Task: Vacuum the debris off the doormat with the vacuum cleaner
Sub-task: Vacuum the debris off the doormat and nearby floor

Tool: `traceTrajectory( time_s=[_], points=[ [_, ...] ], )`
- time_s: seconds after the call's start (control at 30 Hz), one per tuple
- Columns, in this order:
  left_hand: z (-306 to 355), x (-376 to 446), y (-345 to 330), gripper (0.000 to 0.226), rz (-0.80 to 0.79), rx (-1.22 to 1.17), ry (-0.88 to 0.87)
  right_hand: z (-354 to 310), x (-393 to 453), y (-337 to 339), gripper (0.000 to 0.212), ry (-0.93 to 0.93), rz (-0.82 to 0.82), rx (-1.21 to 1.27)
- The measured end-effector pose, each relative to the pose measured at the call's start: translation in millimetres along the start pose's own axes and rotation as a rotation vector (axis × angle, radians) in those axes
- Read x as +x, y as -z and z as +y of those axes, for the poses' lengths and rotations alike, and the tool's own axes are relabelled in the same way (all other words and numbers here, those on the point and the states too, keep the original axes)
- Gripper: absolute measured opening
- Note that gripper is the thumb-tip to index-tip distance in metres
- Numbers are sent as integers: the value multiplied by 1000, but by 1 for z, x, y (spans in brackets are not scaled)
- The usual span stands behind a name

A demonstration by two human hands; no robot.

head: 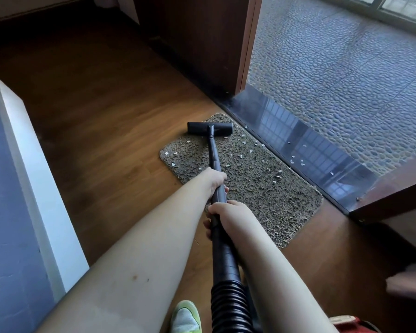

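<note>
Vacuum cleaner (213, 150) wand lengthwise, head toward doormat's (262, 188) far end.

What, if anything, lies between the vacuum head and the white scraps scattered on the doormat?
Nothing visible. The vacuum head sits at the far end of the doormat, and the white scraps lie on open mat pile nearer the person. Only the wand, held by left hand and right hand, passes above.
</note>
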State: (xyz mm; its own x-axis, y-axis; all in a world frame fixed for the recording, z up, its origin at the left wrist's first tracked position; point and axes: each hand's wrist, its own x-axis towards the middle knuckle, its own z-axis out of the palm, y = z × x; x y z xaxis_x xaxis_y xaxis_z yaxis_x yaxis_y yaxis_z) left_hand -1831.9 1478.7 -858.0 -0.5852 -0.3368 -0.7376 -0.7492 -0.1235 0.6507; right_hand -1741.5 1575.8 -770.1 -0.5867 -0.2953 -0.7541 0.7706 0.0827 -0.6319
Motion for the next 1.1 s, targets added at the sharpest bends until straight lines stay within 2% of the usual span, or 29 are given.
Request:
traceTrajectory(
  time_s=[0.4,0.57,0.73,0.87,1.1],
  points=[
    [-17,-35,-3,10,-57,-27,36,8,-41,2,4,53,6,-325],
    [-45,-58,-13,37,-47,-44,18,27,-70,14,9,61,4,-397],
    [-56,-81,-25,43,-46,-90,-13,37,-86,31,4,83,40,-461],
    [-64,-94,-32,40,-44,-64,-29,42,-102,35,5,84,35,-471],
    [-71,-110,-42,22,-78,-77,-10,44,-116,43,3,42,24,-471]
  ],
)
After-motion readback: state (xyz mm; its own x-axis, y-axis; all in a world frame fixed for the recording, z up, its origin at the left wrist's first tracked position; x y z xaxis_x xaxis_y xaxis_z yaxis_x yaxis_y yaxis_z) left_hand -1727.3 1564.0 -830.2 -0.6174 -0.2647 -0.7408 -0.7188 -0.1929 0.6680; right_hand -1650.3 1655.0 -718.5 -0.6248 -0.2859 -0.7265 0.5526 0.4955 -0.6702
